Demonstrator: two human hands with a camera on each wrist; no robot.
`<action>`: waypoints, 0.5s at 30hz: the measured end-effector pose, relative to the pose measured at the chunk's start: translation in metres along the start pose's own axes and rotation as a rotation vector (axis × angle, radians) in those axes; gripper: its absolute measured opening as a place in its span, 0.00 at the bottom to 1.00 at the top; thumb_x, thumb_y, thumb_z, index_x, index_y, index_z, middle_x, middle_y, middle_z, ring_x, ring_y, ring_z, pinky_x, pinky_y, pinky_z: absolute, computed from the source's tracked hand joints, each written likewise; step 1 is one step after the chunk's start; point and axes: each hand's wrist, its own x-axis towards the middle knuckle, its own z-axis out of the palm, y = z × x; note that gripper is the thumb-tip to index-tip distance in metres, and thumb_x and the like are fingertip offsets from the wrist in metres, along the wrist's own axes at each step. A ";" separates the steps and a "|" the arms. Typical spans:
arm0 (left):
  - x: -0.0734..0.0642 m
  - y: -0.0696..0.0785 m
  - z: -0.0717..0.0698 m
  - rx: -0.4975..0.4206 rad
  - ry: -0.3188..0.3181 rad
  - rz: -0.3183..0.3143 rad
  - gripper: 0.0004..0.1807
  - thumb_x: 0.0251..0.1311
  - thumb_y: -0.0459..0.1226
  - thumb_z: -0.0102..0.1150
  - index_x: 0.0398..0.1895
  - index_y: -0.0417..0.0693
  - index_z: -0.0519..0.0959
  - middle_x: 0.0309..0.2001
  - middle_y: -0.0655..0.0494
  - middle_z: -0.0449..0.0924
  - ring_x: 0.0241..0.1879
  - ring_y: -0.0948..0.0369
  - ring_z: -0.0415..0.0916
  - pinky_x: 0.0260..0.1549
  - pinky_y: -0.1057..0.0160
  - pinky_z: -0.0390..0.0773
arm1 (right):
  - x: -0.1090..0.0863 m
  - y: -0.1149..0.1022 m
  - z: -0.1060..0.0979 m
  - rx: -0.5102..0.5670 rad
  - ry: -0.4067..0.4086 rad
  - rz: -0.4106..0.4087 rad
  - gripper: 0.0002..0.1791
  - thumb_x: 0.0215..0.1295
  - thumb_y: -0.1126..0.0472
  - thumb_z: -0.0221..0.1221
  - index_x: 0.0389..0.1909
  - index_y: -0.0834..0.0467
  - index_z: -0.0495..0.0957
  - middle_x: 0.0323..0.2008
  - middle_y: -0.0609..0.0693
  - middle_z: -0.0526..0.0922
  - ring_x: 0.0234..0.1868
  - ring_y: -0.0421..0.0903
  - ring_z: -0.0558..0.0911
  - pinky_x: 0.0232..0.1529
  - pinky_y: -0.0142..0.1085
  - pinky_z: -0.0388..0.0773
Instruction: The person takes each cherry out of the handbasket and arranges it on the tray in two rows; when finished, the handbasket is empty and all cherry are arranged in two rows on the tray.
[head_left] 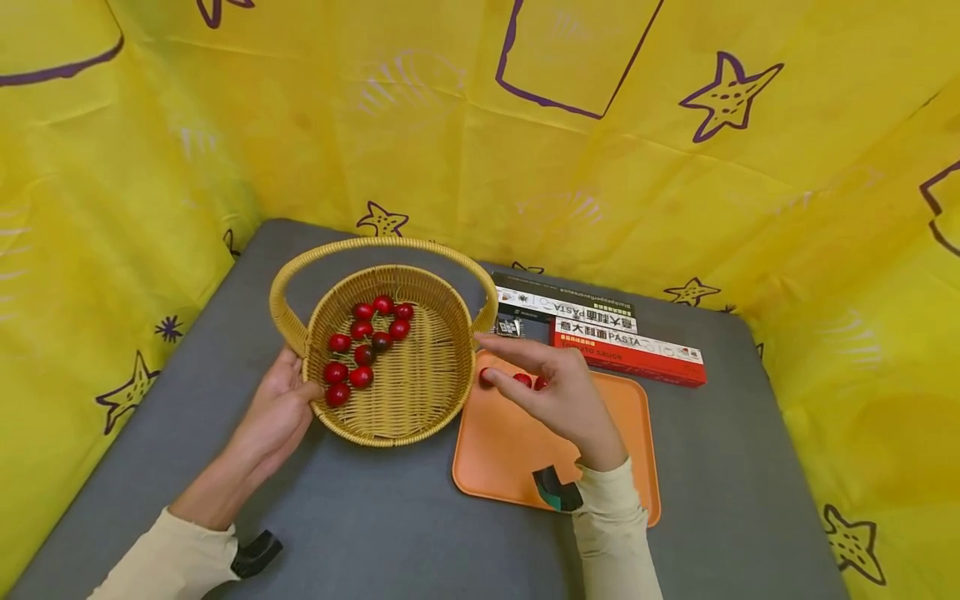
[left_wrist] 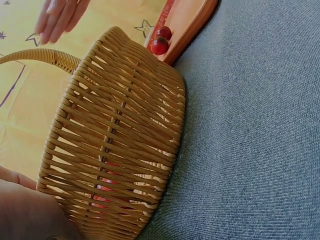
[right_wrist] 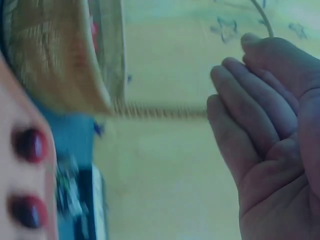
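"Holding what?"
"Gripping a round, yellow, woven-wicker basket [head_left: 416, 392] by its rim with the left hand [head_left: 279, 402], beside a flat, orange, rectangular tray [head_left: 495, 442]."
"Containing what?"
"Glossy, round red cherries [head_left: 362, 377], clustered leftward; more on the tray."
"And with the right hand [head_left: 561, 393]?"
"Holding nothing; outstretched above the tray."

The head view is bright and evenly lit, the yellow cloth [head_left: 465, 150] warm, small glints on the cherries [head_left: 361, 377]; the left wrist view is dimmer, the basket [left_wrist: 115, 135] crisp, the left hand [left_wrist: 30, 215] shadowed; the right wrist view is murky, green-tinged, cherries and basket blurred.
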 end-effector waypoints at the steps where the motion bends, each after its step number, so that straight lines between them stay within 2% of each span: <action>1: 0.000 0.000 0.000 -0.002 0.001 -0.002 0.48 0.63 0.14 0.32 0.86 0.45 0.37 0.86 0.44 0.35 0.84 0.51 0.32 0.79 0.58 0.50 | 0.005 0.001 0.006 0.024 -0.019 -0.006 0.26 0.68 0.66 0.70 0.66 0.49 0.83 0.62 0.46 0.85 0.60 0.45 0.86 0.50 0.36 0.86; 4: 0.000 0.000 0.001 -0.001 0.004 -0.014 0.47 0.64 0.14 0.33 0.86 0.44 0.37 0.85 0.45 0.36 0.84 0.52 0.32 0.79 0.59 0.50 | 0.020 0.010 0.025 0.090 -0.091 -0.031 0.25 0.70 0.62 0.69 0.67 0.50 0.82 0.63 0.45 0.84 0.64 0.46 0.83 0.62 0.44 0.81; 8: -0.001 0.000 0.002 0.004 0.008 -0.029 0.47 0.64 0.15 0.33 0.86 0.44 0.37 0.85 0.44 0.36 0.84 0.52 0.32 0.79 0.58 0.49 | 0.040 0.019 0.051 0.165 -0.204 -0.021 0.25 0.73 0.60 0.67 0.69 0.52 0.80 0.65 0.47 0.83 0.67 0.44 0.81 0.65 0.42 0.79; 11: -0.001 0.000 0.001 0.002 0.008 -0.028 0.47 0.64 0.15 0.33 0.86 0.45 0.37 0.85 0.44 0.36 0.84 0.51 0.32 0.79 0.58 0.50 | 0.054 0.024 0.069 0.161 -0.274 0.006 0.25 0.73 0.59 0.66 0.69 0.52 0.80 0.65 0.46 0.83 0.66 0.39 0.81 0.64 0.39 0.80; 15: -0.002 0.001 0.001 -0.005 0.007 -0.022 0.47 0.64 0.15 0.33 0.86 0.45 0.38 0.85 0.45 0.37 0.84 0.51 0.33 0.77 0.61 0.53 | 0.069 0.027 0.091 0.075 -0.348 0.027 0.24 0.72 0.58 0.68 0.68 0.53 0.82 0.63 0.47 0.85 0.62 0.37 0.83 0.62 0.39 0.81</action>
